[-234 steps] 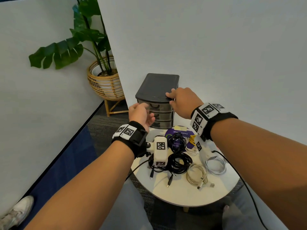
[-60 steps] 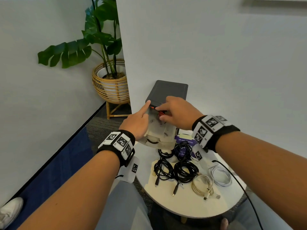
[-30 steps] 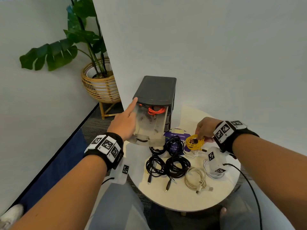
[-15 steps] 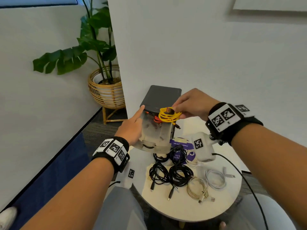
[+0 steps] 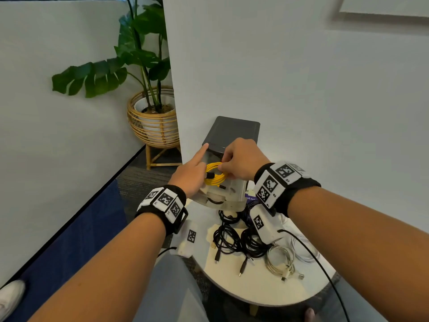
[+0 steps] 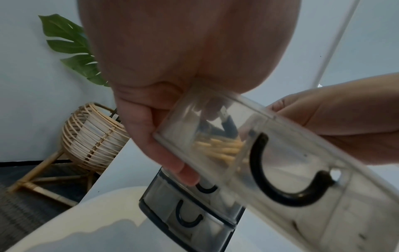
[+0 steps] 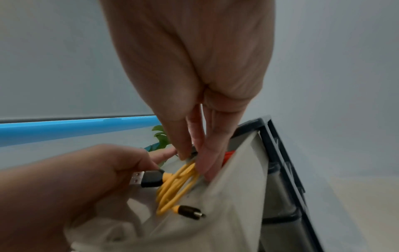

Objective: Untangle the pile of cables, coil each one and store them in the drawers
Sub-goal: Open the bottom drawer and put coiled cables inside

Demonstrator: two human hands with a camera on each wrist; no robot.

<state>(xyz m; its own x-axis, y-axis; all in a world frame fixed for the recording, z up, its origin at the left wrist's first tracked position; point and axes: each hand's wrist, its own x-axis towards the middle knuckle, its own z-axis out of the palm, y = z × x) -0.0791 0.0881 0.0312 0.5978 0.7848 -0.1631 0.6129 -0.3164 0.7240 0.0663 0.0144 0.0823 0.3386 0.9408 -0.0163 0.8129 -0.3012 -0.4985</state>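
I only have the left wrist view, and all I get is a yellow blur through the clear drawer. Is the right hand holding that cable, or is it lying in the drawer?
Observer: The right hand pinches the top of the yellow cable, and the coil hangs down into the drawer.
Operator: Is anything else in that drawer?
Observer: Yes, an orange cable shows at the back, behind the fingers.
Operator: What is left on the table?
Observer: In the head view, black cables, a beige cable and a white cable lie coiled on the table.
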